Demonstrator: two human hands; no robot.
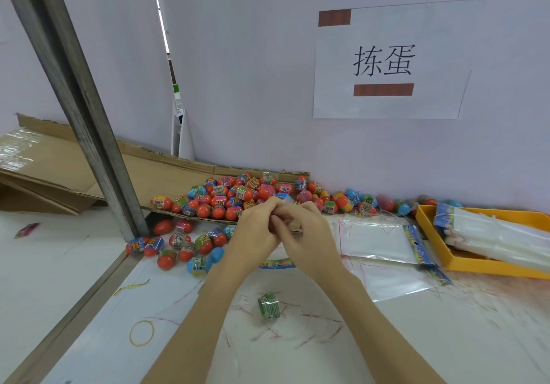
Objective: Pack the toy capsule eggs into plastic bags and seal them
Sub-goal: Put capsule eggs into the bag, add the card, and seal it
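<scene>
My left hand point(256, 230) and my right hand point(308, 234) meet above the table's middle, fingers curled together round a bit of clear plastic point(286, 202) that is mostly hidden; it looks like the neck of a plastic bag. A colourful bag header strip point(276, 264) shows just below, between the wrists. Behind the hands a heap of toy capsule eggs point(238, 194), mostly red with printed bands, lies on a cardboard sheet point(166, 175). Several loose eggs point(184, 246) lie to the left of my left hand.
Flat empty bags point(378, 242) lie right of my hands, beside a yellow tray point(428, 228) with bundled bags. A loose green label wrap point(269, 306), a yellow rubber band point(142, 332) and a gold twist tie point(131, 287) lie nearer me. A slanted metal post point(89, 115) stands at left.
</scene>
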